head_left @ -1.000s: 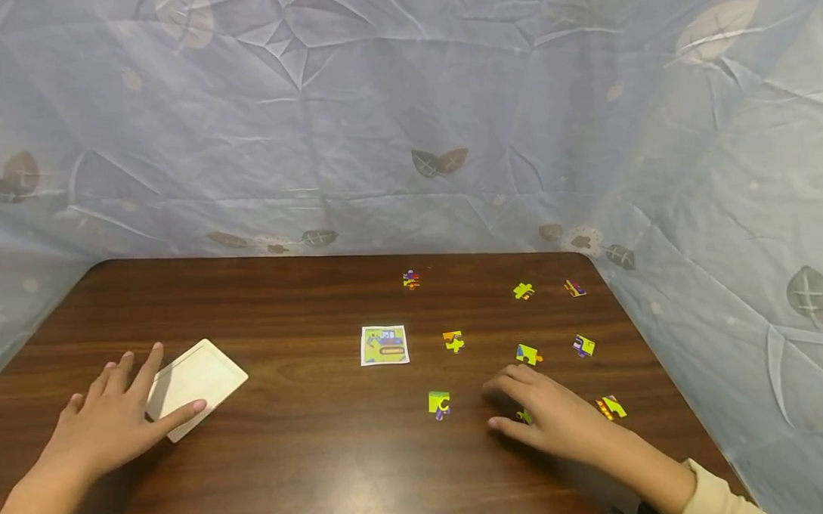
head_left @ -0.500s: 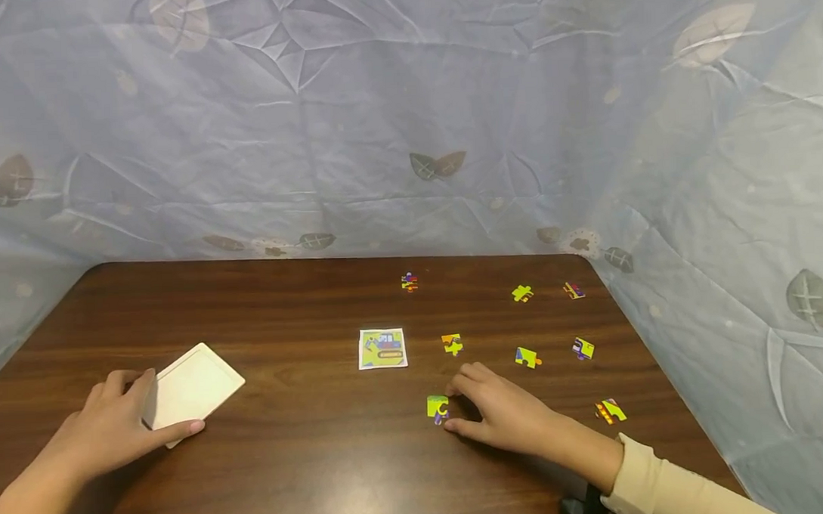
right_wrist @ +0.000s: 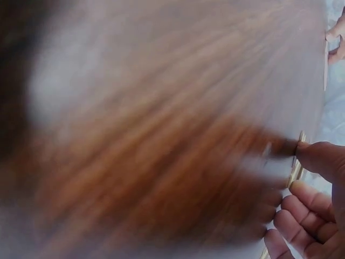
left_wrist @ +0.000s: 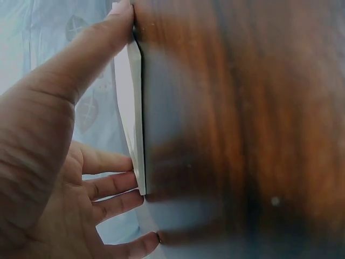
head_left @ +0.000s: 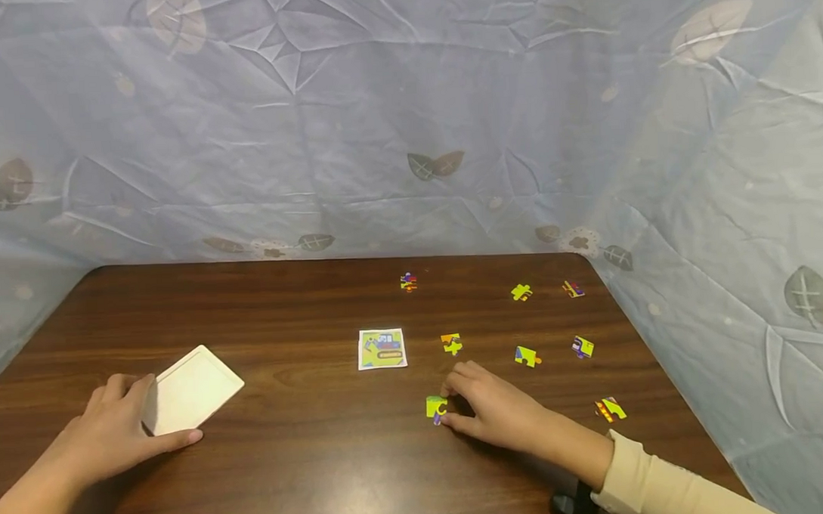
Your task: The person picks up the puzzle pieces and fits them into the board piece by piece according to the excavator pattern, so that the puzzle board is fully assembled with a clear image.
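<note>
My right hand's fingers (head_left: 460,379) curl down around the green puzzle piece (head_left: 436,407), thumb at its near edge and fingertips at its far edge, pinching it where it lies on the brown table (head_left: 303,457). The right hand (head_left: 492,409) itself rests just right of that piece (the right wrist view is too blurred to add much). My left hand (head_left: 108,434) grips the white tray (head_left: 191,389) by its near-left corner, thumb along the near edge and fingers curled over the left side; the left wrist view shows the tray's thin edge (left_wrist: 136,116) caught between thumb and fingers. Just beyond my right fingertips lies an orange-and-green piece (head_left: 451,343), with a small picture card (head_left: 382,349) to its left. More loose pieces sit further right and beyond, among them one near my right sleeve (head_left: 610,409).
</note>
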Motion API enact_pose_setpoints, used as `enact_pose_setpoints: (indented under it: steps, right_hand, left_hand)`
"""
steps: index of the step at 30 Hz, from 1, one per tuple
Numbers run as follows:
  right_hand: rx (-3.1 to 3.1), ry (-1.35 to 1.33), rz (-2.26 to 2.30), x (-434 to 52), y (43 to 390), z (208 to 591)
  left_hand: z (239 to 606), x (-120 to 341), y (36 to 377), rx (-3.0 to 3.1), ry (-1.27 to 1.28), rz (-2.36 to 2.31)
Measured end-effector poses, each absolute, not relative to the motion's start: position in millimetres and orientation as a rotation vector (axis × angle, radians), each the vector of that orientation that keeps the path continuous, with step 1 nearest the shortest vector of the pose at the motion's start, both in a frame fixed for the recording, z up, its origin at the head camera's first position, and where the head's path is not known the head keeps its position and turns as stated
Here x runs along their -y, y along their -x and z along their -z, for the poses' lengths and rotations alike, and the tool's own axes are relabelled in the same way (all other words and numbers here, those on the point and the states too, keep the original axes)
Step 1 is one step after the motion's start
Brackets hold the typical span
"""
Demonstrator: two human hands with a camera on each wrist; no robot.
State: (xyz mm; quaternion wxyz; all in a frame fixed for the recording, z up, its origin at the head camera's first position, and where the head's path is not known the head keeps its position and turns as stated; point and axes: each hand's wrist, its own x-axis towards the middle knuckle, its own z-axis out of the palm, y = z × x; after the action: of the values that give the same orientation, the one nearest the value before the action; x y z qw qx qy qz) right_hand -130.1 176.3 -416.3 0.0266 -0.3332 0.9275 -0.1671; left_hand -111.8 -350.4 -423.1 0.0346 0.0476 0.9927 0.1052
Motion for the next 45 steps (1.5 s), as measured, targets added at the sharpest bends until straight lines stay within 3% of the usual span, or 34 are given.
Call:
enact_pose_setpoints:
  steps: [26, 45]
  right_hand:
    - [-2.891, 1.156, 0.401, -179.5, 128.9, 413.9]
    - [-2.984, 1.253, 0.406, -180.7, 122.8, 368.1]
  left_hand:
    - [420.5, 337.3, 108.2, -3.029, -0.199, -0.304]
    - [416.1, 213.3, 62.4, -2.970, -0.663, -0.314]
